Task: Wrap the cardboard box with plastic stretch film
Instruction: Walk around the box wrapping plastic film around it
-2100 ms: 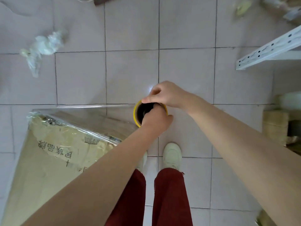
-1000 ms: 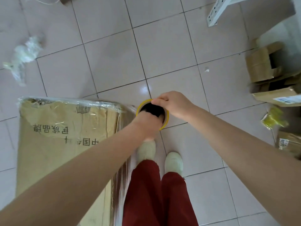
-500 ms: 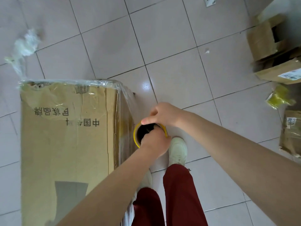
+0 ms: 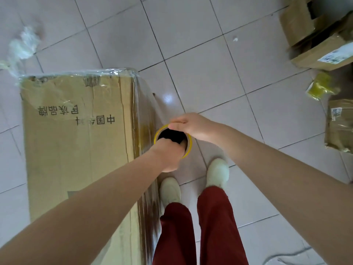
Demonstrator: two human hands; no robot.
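A tall brown cardboard box (image 4: 76,150) with black printed characters stands on the tiled floor at the left, seen from above. Clear stretch film (image 4: 145,115) covers its far top edge and right side. The film roll (image 4: 188,148), with a yellow-rimmed core, stands upright just right of the box. My left hand (image 4: 166,152) has its fingers pushed down inside the core. My right hand (image 4: 193,126) grips the core's far rim from above. A taut sheet of film runs from the roll to the box's right side.
Crumpled film (image 4: 23,44) lies on the floor at the far left. Open cardboard boxes (image 4: 315,33), a yellow packet (image 4: 321,86) and a wrapped parcel (image 4: 342,125) crowd the right edge. My white shoes (image 4: 217,173) stand just behind the roll.
I have walked around the box's corner with the roll, so the box now sits squarely at my left. The film has drawn tight along its right side. Both hands keep their hold.
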